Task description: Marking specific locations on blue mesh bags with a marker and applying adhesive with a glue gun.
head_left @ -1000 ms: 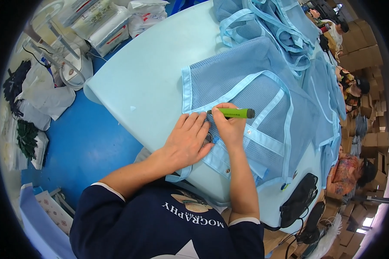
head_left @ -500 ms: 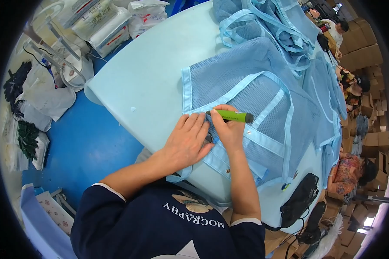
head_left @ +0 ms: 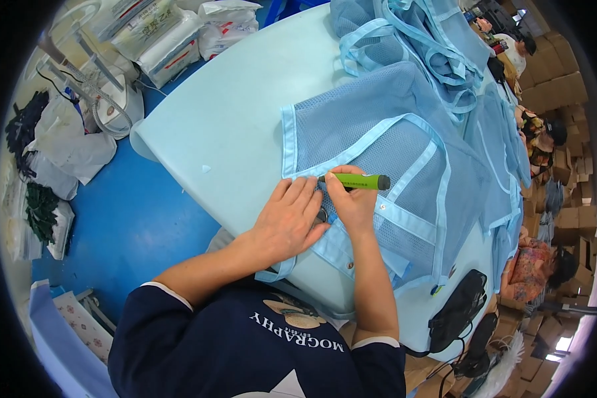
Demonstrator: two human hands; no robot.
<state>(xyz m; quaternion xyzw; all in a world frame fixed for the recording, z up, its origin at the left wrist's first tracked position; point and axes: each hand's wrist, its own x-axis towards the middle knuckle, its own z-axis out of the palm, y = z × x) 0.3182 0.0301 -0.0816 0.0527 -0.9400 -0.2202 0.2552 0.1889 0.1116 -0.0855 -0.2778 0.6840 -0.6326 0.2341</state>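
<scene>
Seen from above, a person leans over a pale, rounded surface (head_left: 219, 132), both bare hands on a blue mesh piece (head_left: 358, 106) edged in lighter blue. The piece lies spread at the near side of the surface, in front of the person, with a strap (head_left: 376, 138) curving over its mesh and a snap (head_left: 383, 207) on a cross band.

The left hand (head_left: 286, 215) is palm down, fingers stretched out and close together, resting on the edging. A small round object (head_left: 322, 215) shows partly beside its thumb — too hidden to identify. The right hand (head_left: 353, 207) is closed around a green marker (head_left: 355, 181), held almost level, its dark tip just beside the left fingertips. Whether the tip touches the fabric cannot be told, and no mark is visible.

The step in hand looks like marking a spot on the edging, the left hand serving as holder and guide. The next move seems to call for a steady left hand, fabric flat, and a short, controlled touch of the tip — mesh could easily shift or pucker.

Beyond lies a heap of similar blue mesh (head_left: 438, 46); a black pouch (head_left: 459, 308) sits toward the right.
</scene>
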